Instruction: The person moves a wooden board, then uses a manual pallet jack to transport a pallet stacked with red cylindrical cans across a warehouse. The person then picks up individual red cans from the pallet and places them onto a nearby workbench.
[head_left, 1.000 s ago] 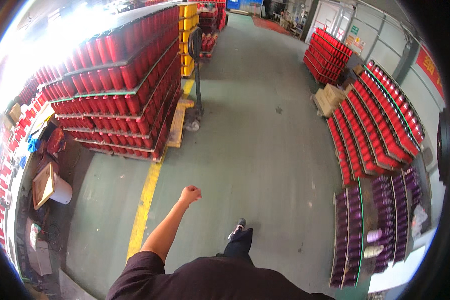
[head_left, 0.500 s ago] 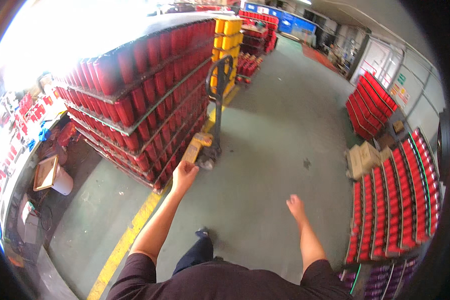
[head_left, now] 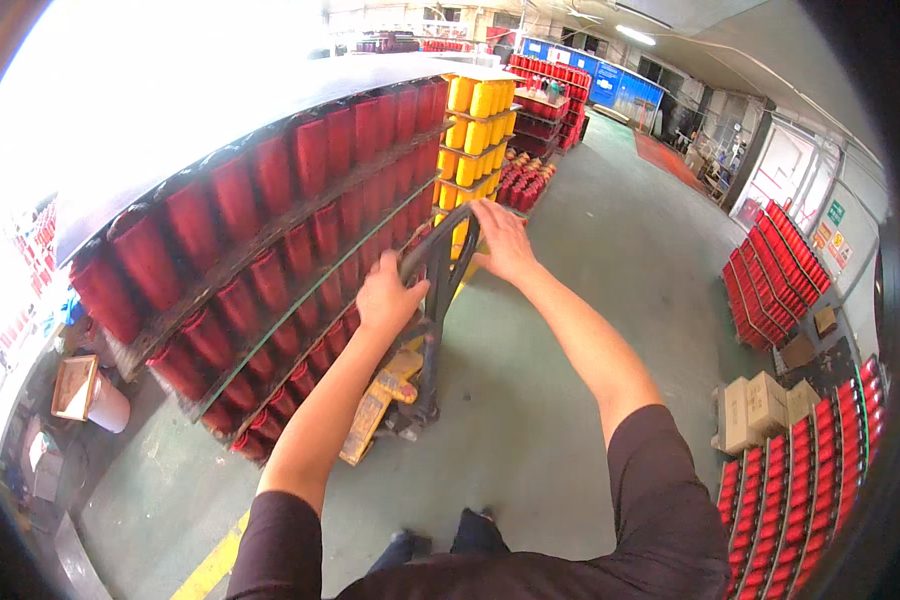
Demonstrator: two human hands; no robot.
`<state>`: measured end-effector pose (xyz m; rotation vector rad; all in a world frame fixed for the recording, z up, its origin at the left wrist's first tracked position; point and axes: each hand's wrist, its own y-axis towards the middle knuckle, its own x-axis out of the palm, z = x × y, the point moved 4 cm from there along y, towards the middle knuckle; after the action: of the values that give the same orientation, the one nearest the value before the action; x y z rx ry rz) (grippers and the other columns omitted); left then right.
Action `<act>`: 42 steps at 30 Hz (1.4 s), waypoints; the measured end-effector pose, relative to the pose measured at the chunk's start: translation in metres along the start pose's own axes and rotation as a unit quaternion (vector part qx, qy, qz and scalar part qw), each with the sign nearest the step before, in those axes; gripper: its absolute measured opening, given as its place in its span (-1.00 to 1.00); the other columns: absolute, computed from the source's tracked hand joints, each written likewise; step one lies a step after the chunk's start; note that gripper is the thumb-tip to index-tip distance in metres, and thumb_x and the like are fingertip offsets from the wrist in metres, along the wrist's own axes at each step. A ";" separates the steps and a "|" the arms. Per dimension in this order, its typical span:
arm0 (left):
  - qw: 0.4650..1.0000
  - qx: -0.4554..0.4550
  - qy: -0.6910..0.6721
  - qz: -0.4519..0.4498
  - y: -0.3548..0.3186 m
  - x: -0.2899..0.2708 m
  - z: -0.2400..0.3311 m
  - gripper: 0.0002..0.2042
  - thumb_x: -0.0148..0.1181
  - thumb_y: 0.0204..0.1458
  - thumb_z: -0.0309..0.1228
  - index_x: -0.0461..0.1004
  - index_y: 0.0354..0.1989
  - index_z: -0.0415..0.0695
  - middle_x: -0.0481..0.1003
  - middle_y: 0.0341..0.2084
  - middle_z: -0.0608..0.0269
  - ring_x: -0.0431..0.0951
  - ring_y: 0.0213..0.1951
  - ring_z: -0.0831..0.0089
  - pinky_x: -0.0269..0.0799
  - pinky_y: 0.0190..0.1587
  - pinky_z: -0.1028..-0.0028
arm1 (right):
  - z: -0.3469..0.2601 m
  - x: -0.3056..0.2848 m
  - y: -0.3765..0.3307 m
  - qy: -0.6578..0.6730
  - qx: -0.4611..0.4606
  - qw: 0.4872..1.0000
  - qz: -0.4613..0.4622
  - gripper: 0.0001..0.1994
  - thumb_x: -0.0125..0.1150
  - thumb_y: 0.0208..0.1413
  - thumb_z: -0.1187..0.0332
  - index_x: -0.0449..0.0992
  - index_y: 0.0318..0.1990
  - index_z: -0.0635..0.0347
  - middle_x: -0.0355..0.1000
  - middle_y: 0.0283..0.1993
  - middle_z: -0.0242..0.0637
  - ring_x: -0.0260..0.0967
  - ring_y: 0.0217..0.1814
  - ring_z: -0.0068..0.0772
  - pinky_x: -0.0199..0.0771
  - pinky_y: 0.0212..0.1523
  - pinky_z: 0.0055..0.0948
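Supervisor: Report from the left side, please.

Operator: From my remote post I first log a white bin (head_left: 108,406), then a tall stack of red cylinders (head_left: 235,205), tiered on thin boards. The front tiers look slightly smeared.

Supervisor: Next, the left hand?

Operator: I find the left hand (head_left: 385,298) at the left end of the handle, thumb pointing right. I cannot tell whether its fingers close around the bar.

Supervisor: Condition and position of the pallet truck?

Operator: It stands just right of the red stack, in front of the person. I record a dark, looped handle (head_left: 437,241), a dark upright shaft (head_left: 431,365) and a yellow base (head_left: 372,408) with darker, worn-looking marks. Yellow containers (head_left: 477,100) stand behind it.

Supervisor: And the right hand?

Operator: I see the right hand (head_left: 506,243) over the loop's upper right corner, fingers on top, thumb lower. I cannot tell how firmly it closes. Farther right I note cardboard boxes (head_left: 753,412) beside more red tiers (head_left: 800,490).
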<state>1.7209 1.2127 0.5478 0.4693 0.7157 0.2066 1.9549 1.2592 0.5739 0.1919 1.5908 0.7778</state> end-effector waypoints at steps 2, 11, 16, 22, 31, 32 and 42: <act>0.992 -0.097 0.018 -0.076 0.021 0.031 -0.011 -0.59 0.34 -0.12 -0.18 0.48 -0.18 -0.19 0.56 -0.34 -0.14 0.56 -0.25 -0.10 0.48 -0.17 0.06 | 0.032 0.027 0.041 -0.021 -0.108 0.994 -0.005 -0.16 0.44 -0.24 0.30 0.20 0.31 0.08 0.24 0.27 -0.06 0.18 0.33 0.03 0.21 0.31 -0.13; 0.992 -0.122 0.030 0.009 0.044 0.043 -0.014 -0.77 0.38 -0.13 -0.40 0.48 -0.37 -0.24 0.48 -0.57 -0.11 0.51 -0.47 -0.07 0.41 -0.38 0.25 | 0.052 0.120 0.136 0.107 -0.326 0.920 -0.189 -0.76 0.31 -0.33 0.24 0.56 -0.40 0.02 0.51 -0.41 -0.19 0.50 -0.29 -0.01 0.49 -0.30 -0.05; 0.978 -0.161 0.132 -0.008 0.060 0.050 0.013 -0.78 0.39 -0.19 -0.44 0.49 -0.41 -0.24 0.45 -0.64 -0.05 0.49 -0.55 0.05 0.39 -0.42 0.30 | 0.057 0.114 0.142 0.179 -0.384 0.873 -0.242 -0.76 0.32 -0.32 0.23 0.58 -0.40 0.06 0.51 -0.46 -0.14 0.50 -0.31 0.02 0.48 -0.30 -0.03; 0.964 -0.185 0.182 -0.051 0.076 0.061 0.017 -0.76 0.41 -0.26 -0.37 0.50 -0.53 -0.27 0.39 -0.70 -0.08 0.44 -0.57 -0.02 0.35 -0.43 0.20 | 0.054 0.114 0.146 0.181 -0.373 0.855 -0.311 -0.74 0.32 -0.32 0.21 0.60 -0.43 0.12 0.52 -0.45 -0.08 0.50 -0.31 0.05 0.49 -0.27 -0.03; 0.963 -0.071 0.246 0.084 0.043 0.062 0.021 -0.77 0.33 -0.24 -0.31 0.48 -0.49 -0.20 0.47 -0.55 -0.10 0.48 -0.40 -0.12 0.39 -0.34 0.12 | 0.057 0.096 0.107 0.118 -0.296 0.932 -0.173 -0.76 0.23 -0.32 0.24 0.64 -0.38 -0.02 0.56 -0.38 -0.15 0.54 -0.26 -0.03 0.53 -0.25 -0.07; 0.957 -0.089 0.260 0.089 0.026 0.056 0.030 -0.78 0.32 -0.22 -0.31 0.49 -0.46 -0.17 0.48 -0.53 -0.09 0.49 -0.39 -0.12 0.40 -0.34 0.11 | 0.051 0.077 0.093 0.120 -0.289 0.938 -0.147 -0.76 0.22 -0.32 0.24 0.64 -0.39 -0.03 0.56 -0.38 -0.15 0.54 -0.26 -0.02 0.54 -0.25 -0.07; 0.948 0.080 0.271 0.146 -0.318 0.204 0.230 -0.81 0.27 -0.36 -0.34 0.38 -0.56 -0.01 0.38 -0.65 0.23 0.47 -0.54 0.17 0.35 -0.49 0.17 | 0.186 -0.067 -0.317 0.164 -0.285 0.943 0.055 -0.83 0.30 -0.30 0.36 0.42 -0.50 0.01 0.39 -0.53 -0.32 0.38 -0.48 -0.20 0.31 -0.47 -0.25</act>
<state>2.0337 0.9245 0.4280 0.6838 1.2076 0.5735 2.2393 1.0514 0.4493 -0.2870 1.5997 1.3776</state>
